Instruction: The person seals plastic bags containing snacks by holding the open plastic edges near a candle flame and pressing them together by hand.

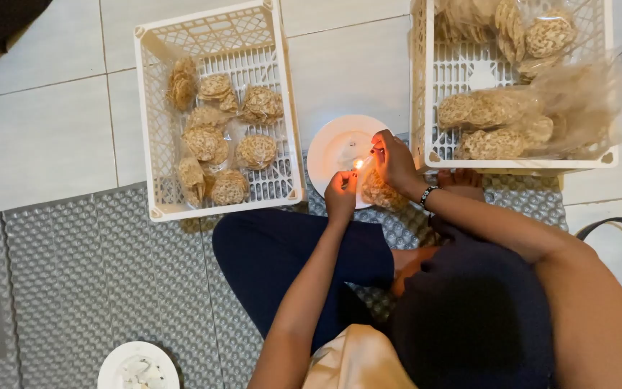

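A small flame (358,164) burns on a white plate (332,144) on the floor between two crates. My left hand (341,194) and my right hand (395,162) both pinch the edge of a clear plastic bag of round brown crackers (379,193), holding that edge right at the flame. The bag hangs below my right hand, over the plate's near rim. A beaded bracelet (428,196) sits on my right wrist. What feeds the flame is hidden by my fingers.
A white plastic crate (149,130) to the left holds several sealed cracker bags (214,144). A second white crate (420,86) to the right holds more bagged crackers (494,122). I sit on a grey padded mat (73,288). Another white plate (138,366) lies at the bottom left.
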